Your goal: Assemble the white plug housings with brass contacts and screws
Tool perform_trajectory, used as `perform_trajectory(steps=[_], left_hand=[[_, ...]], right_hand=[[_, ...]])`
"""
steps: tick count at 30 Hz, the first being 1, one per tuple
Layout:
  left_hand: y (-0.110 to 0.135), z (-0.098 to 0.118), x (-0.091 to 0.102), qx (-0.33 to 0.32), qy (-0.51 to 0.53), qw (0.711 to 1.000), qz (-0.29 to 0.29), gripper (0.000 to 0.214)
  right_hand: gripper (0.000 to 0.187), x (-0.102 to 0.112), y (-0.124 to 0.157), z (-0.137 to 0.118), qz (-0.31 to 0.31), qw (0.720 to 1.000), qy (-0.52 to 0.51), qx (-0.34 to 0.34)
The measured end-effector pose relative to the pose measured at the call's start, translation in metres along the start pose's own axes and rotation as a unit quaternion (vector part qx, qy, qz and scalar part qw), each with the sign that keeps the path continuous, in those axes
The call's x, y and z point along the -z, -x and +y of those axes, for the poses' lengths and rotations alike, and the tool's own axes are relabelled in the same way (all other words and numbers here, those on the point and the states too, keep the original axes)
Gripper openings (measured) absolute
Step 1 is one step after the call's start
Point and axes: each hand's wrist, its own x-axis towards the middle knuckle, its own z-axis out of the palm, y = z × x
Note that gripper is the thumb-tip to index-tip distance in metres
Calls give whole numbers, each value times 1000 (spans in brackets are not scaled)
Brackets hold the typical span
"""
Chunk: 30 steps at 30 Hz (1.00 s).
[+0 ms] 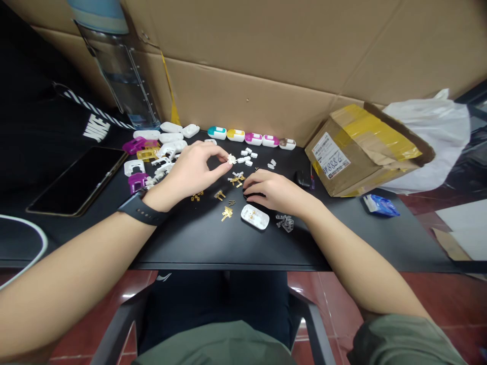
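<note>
My left hand (194,167) pinches a small white plastic part (231,159) between thumb and forefinger, above the black desk (182,243). A black watch (142,208) circles that wrist. My right hand (270,190) lies curled on the desk, next to a cluster of brass plug contacts (236,180); its fingertips are hidden. More brass contacts (227,213) lie loose in front. An open white plug housing (254,217) with metal inside sits below my right hand. Small white plastic pieces (245,158) lie just beyond my fingers.
Coloured plug shells (236,135) stand in a row along the cardboard wall (243,86). White and magenta plastic parts (163,152) crowd the left. A dark phone (76,180), taped parcel (361,149), white bag (426,137) and clear water bottle (117,66) surround the work area.
</note>
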Motion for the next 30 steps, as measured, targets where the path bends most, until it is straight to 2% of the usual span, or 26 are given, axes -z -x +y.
perform_trajectory(steps=[11, 20, 30], left_hand=[[0, -1, -1, -18, 2, 1000, -10, 20], [0, 1, -1, -40, -2, 999, -18, 22], [0, -1, -2, -50, 5, 998, -35, 22]], right_hand=[[25, -4, -1, 0, 16, 1000, -11, 17], [21, -3, -4, 0, 6, 999, -30, 26], [14, -2, -4, 0, -9, 999, -40, -7]])
